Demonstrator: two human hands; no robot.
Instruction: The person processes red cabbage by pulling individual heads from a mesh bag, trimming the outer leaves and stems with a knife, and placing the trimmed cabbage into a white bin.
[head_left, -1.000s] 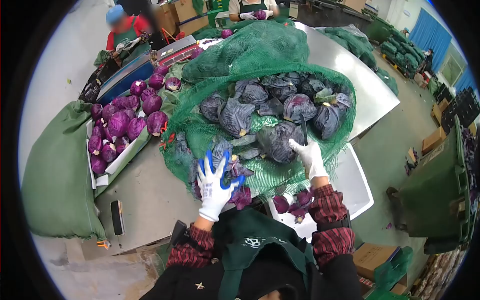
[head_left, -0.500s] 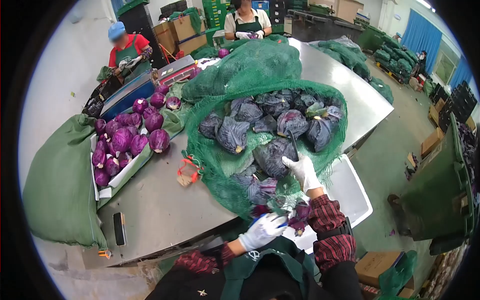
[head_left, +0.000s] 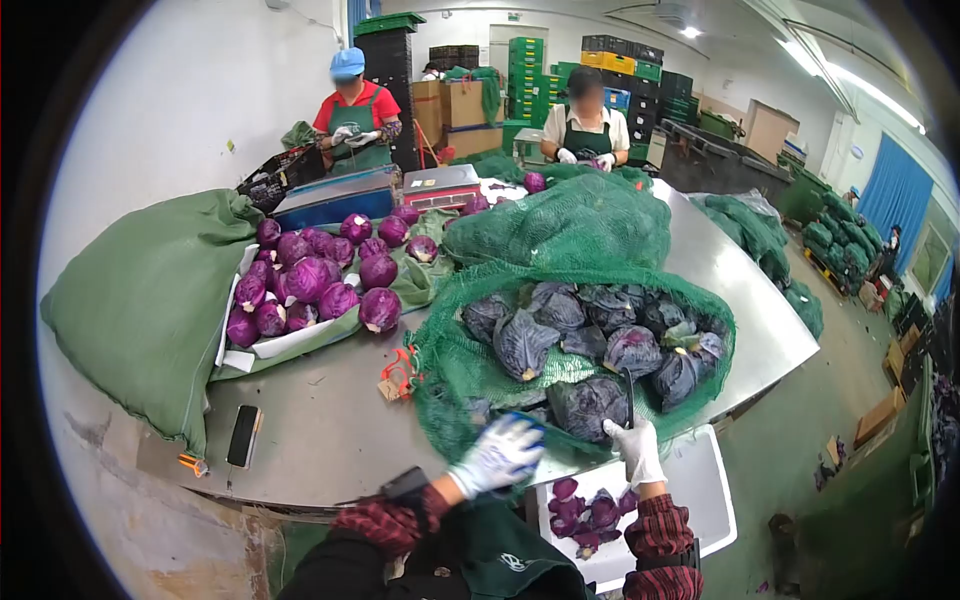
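Right, the right grip [head_left: 638,452] is closed round a knife [head_left: 629,393], blade pointing away from the body. Just beyond the grip and to its left sits a dark cabbage [head_left: 583,405], with the blade right along its side; whether steel touches leaf, I can't tell. Over to the left, nearer the body, the left grip [head_left: 502,455] is blurred, fingers stretched out at the near edge of the green net bag [head_left: 445,405], nothing visible in it. Here's the worry: no hand is on that cabbage, so a push from the blade could roll it, and the edge could skid. Loose mesh lies close too; a low stroke might snag or slit it. And if the left grip swings across to steady the cabbage, those fingers could meet the blade.

Below the right grip, a white tub [head_left: 722,515] holds purple leaves [head_left: 602,508]. Beyond it, more dark cabbages [head_left: 525,345] crowd the bag; one bumped could nudge its neighbours. Farther out, left of both grips, bright purple cabbages [head_left: 312,280] are heaped on the bench [head_left: 320,425], near a phone [head_left: 243,436].
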